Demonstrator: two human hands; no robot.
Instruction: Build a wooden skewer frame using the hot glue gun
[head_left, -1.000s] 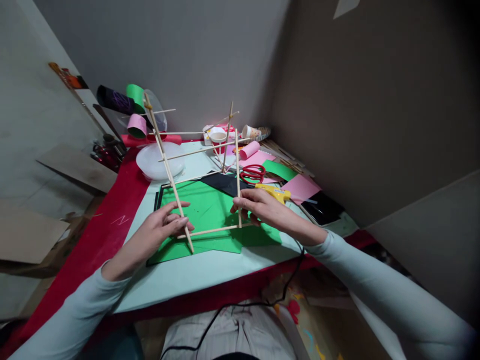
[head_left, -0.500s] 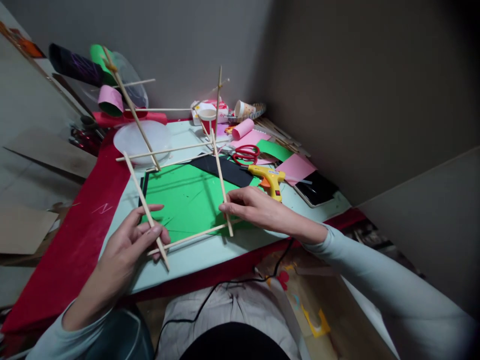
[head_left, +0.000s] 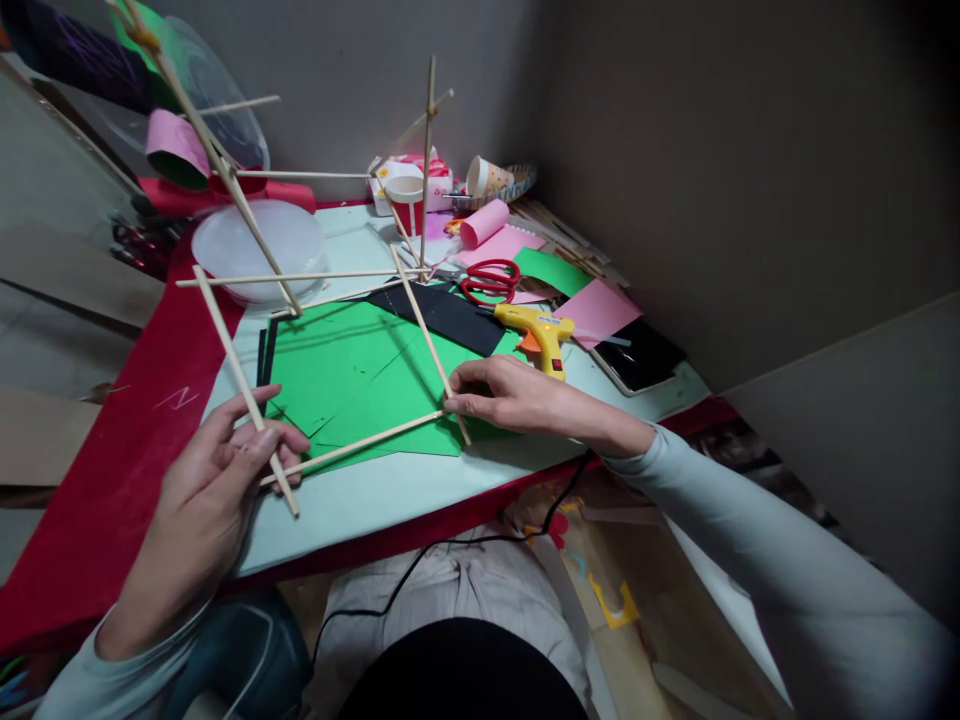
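A wooden stick frame (head_left: 352, 445) is held tilted over the green sheet (head_left: 352, 370) on the table (head_left: 375, 505), the left hand (head_left: 202, 500) pinched shut on its near-left stick and the right hand (head_left: 510, 395) pinched on the near-right joint. The step is judged to be positioning of the frame; a steady two-handed grip is called for next, with the glue gun (head_left: 536, 335) lying just beyond the right hand.
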